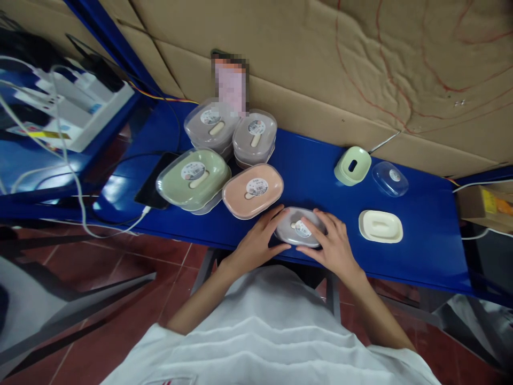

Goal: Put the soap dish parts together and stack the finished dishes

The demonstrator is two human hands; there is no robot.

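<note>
A grey soap box (295,218) with a clear lid and a round label lies at the front edge of the blue table. My left hand (262,238) is curled round its left end, thumb at the near side. On its right end my right hand (331,240) is closed, with a finger lying across the label. Just left of it sits a pink soap box (236,199) with a similar clear lid. To the right are a green box body (347,174) with a dark slot, a loose clear lid (385,182) and a cream tray (393,229).
Stacked green boxes (180,187) and grey boxes (245,144) stand at the left. Behind them a phone with a blurred screen (230,88) leans on the cardboard wall (288,64). A dark phone (154,184) with a white cable lies left. Power strips (76,101) crowd the far left.
</note>
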